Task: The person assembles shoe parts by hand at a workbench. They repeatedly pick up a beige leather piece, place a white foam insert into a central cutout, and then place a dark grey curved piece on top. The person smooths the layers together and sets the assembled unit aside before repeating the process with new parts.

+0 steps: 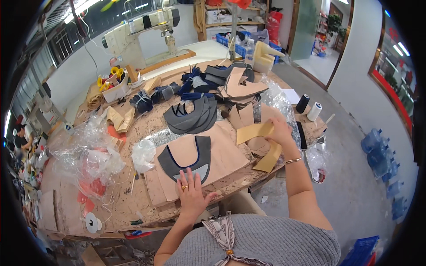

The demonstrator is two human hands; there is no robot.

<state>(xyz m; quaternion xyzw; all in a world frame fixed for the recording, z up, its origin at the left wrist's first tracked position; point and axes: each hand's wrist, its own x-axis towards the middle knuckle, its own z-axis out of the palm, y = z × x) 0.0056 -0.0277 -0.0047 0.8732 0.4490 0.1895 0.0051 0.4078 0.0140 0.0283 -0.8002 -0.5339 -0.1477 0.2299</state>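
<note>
My left hand (191,191) lies with fingers spread on the lower edge of a dark grey U-shaped fabric piece (203,153). It looks like a shoe upper, with navy edging along its inner curve and a lighter grey patch. Under it are brown paper sheets (230,155) near the table's front edge. To the right, my right hand (281,131) is closed on a tan U-shaped piece (254,132), held by its curved part, both arms pointing left. Beige cut pieces (242,116) lie just beyond it. A stack of similar grey U-shaped pieces (193,117) sits farther back.
Crumpled clear plastic (84,155) covers the table's left side. Tied dark fabric bundles (165,92), a box with yellow-handled scissors (116,91) and a sewing machine (133,42) are farther back. Black (302,103) and white (314,111) thread spools stand at the right edge.
</note>
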